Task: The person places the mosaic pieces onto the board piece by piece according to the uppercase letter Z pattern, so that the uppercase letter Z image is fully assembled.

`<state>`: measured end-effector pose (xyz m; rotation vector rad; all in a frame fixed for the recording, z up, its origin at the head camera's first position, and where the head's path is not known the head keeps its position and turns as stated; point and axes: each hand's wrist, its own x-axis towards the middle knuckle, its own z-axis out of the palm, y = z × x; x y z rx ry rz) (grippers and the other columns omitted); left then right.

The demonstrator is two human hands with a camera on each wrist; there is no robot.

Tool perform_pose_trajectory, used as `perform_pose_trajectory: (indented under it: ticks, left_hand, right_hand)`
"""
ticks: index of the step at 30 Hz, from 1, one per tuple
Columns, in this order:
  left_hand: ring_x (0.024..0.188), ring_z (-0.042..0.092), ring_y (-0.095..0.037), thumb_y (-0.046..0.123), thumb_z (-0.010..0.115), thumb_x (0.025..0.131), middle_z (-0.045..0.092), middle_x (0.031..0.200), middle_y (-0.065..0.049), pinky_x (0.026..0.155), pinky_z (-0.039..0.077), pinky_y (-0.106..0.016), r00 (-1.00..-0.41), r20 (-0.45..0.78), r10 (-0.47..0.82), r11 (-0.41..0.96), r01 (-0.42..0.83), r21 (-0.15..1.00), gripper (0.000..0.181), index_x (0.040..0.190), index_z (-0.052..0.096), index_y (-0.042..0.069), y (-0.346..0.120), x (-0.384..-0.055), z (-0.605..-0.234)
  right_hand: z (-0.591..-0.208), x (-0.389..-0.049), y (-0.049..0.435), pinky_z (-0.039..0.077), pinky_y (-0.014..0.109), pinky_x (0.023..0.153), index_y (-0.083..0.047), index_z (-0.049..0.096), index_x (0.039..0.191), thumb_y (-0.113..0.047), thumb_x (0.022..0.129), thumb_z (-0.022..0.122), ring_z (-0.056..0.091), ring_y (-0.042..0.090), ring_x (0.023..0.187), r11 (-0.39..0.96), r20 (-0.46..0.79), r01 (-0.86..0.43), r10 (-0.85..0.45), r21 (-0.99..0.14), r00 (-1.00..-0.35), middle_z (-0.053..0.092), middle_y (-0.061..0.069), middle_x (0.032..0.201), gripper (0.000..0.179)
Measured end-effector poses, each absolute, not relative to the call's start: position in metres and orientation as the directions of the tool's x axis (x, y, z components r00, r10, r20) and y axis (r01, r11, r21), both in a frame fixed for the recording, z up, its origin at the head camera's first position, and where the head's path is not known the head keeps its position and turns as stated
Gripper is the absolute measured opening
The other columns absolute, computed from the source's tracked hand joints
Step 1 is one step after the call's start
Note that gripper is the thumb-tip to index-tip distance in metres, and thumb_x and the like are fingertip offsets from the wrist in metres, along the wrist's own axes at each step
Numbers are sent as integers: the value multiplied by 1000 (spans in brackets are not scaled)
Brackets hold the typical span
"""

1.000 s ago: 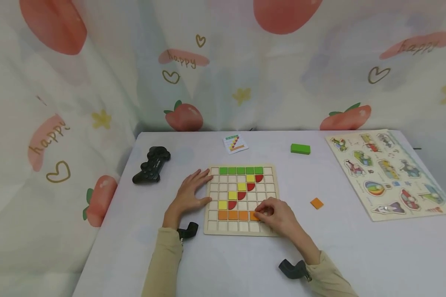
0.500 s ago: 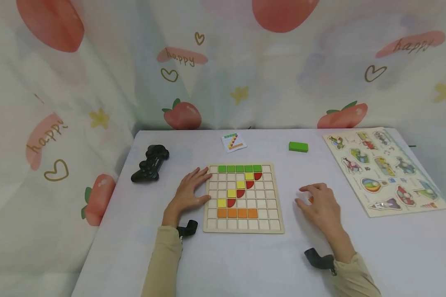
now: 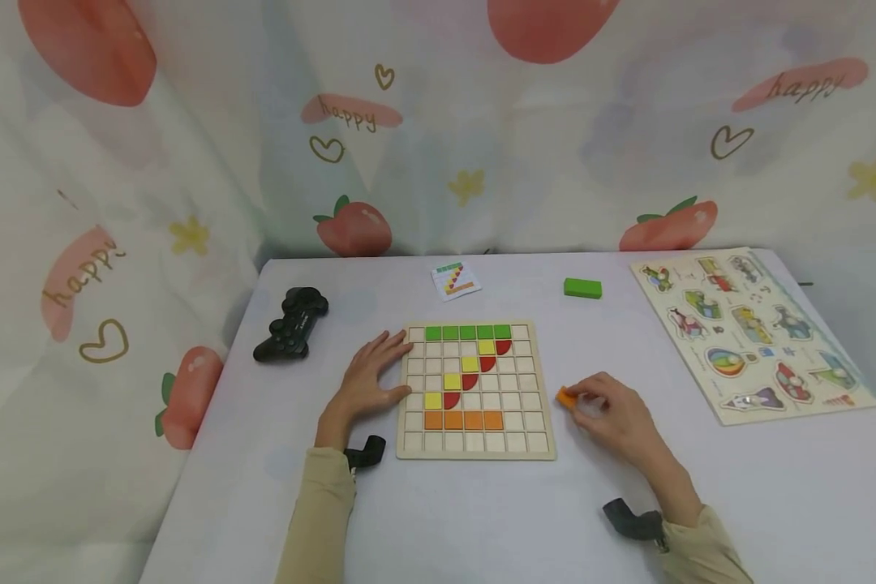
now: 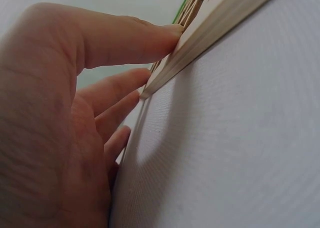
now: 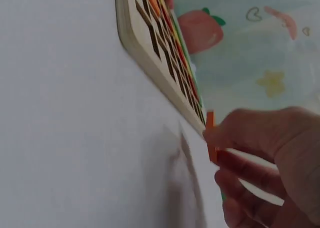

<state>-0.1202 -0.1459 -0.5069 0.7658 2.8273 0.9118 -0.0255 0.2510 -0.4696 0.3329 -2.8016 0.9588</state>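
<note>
A wooden grid board [image 3: 474, 452] lies on the table, holding a row of green squares [image 3: 468, 332], a diagonal of yellow squares [image 3: 470, 364] and red quarter-round tiles [image 3: 470, 382], and a row of orange squares [image 3: 474, 420]. Just off the board's right edge, my right hand [image 3: 613, 418] pinches an orange square tile [image 5: 211, 138] between thumb and fingers, above the table. My left hand [image 3: 368, 377] has its fingers spread along the board's left side; in the left wrist view the thumb [image 4: 135, 40] touches the board's edge [image 4: 200, 42].
Behind the board lie a small pattern card [image 3: 456, 281] and a green block [image 3: 582, 288]. A black game controller [image 3: 292, 324] rests at the left. A picture puzzle board [image 3: 755, 332] takes up the right side. A printed curtain [image 3: 409, 162] hangs behind the table.
My right hand left the orange row, went right to the loose orange tile, picked it up and has come back partway toward the board. My left hand has stayed at the board's edge.
</note>
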Motion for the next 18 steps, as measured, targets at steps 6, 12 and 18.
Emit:
perform_pose_trajectory:
  ticks: [6, 12, 18]
  left_hand:
    - [149, 19, -28, 41, 67, 80, 31, 160, 0, 119, 15, -54, -870, 98, 483, 687, 446, 574, 74, 147, 48, 17, -146, -117, -509]
    - [149, 19, -27, 41, 67, 80, 31, 160, 0, 119, 14, -53, -872, 98, 480, 689, 444, 573, 74, 148, 48, 17, -146, -115, -509]
    - [149, 18, -26, 41, 67, 80, 31, 160, 0, 120, 13, -53, -874, 104, 475, 688, 443, 575, 74, 148, 47, 17, -146, -114, -509]
  right_hand:
    - [-472, -25, 214, 53, 32, 74, -11, 75, 93, 3, 73, 78, 59, 15, 87, 627, 227, -467, -427, -623, -875, 66, -5, 96, 24]
    - [-471, -23, 202, 54, 38, 83, -10, 77, 89, 2, 73, 79, 58, 16, 95, 665, 168, -473, -470, -578, -867, 64, -7, 98, 20]
    - [-472, -26, 202, 52, 29, 73, -10, 79, 84, -2, 72, 82, 53, 11, 88, 658, 227, -531, -493, -533, -840, 60, -7, 94, 15]
